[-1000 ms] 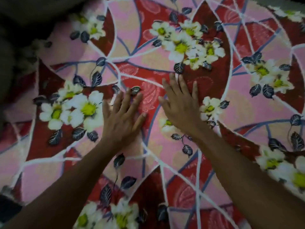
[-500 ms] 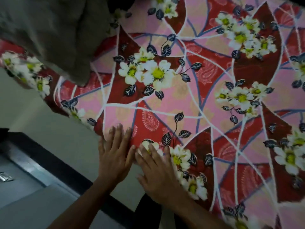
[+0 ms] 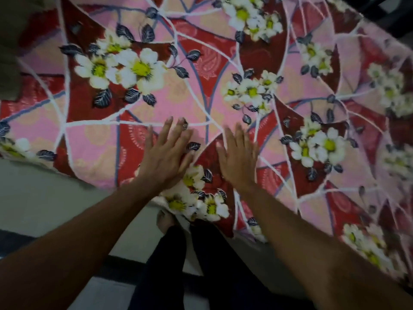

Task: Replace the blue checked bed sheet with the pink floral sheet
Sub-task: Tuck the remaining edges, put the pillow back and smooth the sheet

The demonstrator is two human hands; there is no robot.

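Note:
The pink floral sheet (image 3: 178,90), pink and red with white flowers and dark leaves, lies spread over the bed and fills most of the view. My left hand (image 3: 166,153) lies flat on it near the bed's front edge, fingers straight. My right hand (image 3: 239,155) lies flat just to the right, fingers straight too, a small gap between the two hands. The sheet's edge hangs over the bedside below my hands. No blue checked sheet is in view.
A grey pillow or blanket (image 3: 11,52) sits at the far left on the bed. Pale floor (image 3: 44,198) with a dark strip lies at lower left. My legs in dark trousers (image 3: 178,265) and a bare foot stand against the bedside.
Both hands have slid along the sheet near the bed's edge and drawn slightly apart. The view has shifted, so the grey pillow is now mostly out of frame.

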